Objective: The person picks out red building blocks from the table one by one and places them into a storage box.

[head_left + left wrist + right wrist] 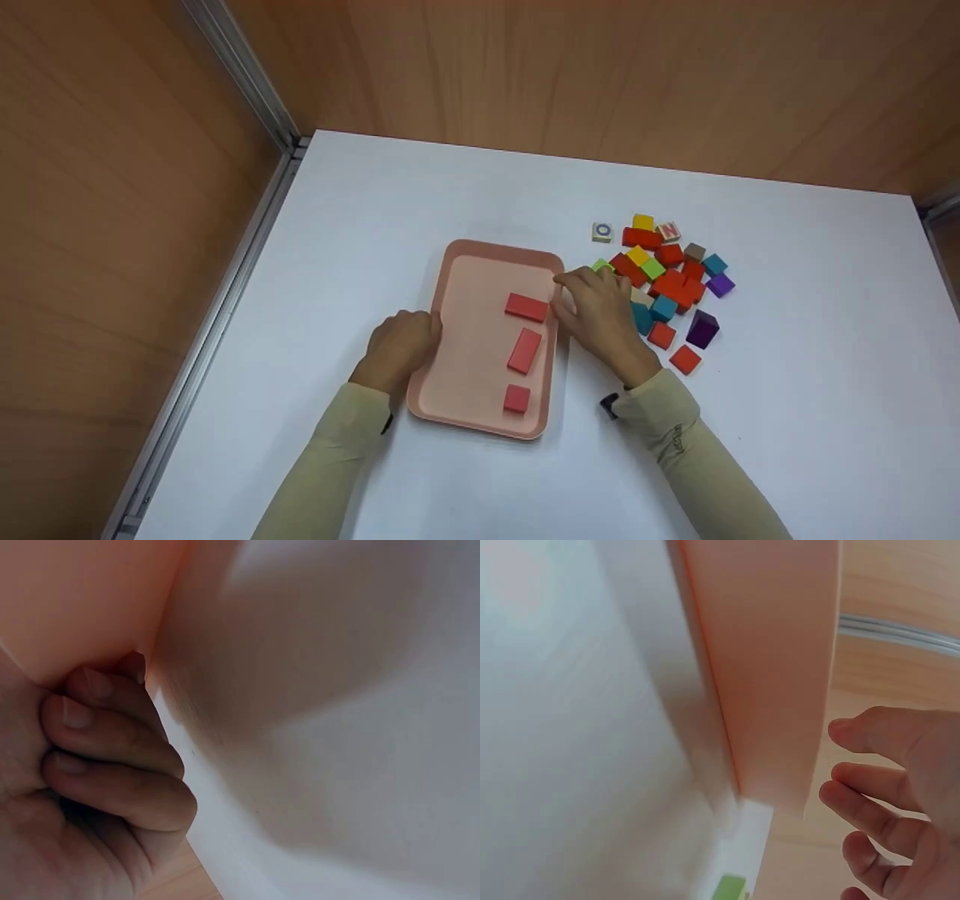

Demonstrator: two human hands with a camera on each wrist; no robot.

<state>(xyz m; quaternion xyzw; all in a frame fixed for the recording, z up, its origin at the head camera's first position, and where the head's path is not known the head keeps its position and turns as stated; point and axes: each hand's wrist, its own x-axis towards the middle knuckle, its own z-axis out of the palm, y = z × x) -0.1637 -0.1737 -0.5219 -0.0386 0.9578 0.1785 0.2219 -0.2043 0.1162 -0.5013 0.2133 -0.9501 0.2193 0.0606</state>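
Both sleeves reached in: left hand (pixel 397 346) curled against the tray (pixel 457 360), right hand (pixel 600 311) loose, empty; three red blocks (pixel 524 350) sat inside, a block pile (pixel 671 281) remained outside.

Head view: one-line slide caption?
Left hand holds pink tray with three red blocks; right hand beside block pile.

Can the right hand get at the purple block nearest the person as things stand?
Probably yes. The right hand lies open beside the tray, holding nothing. The purple block stands at the pile's near edge just to its right, its top and near side uncovered, with only teal and red blocks between.
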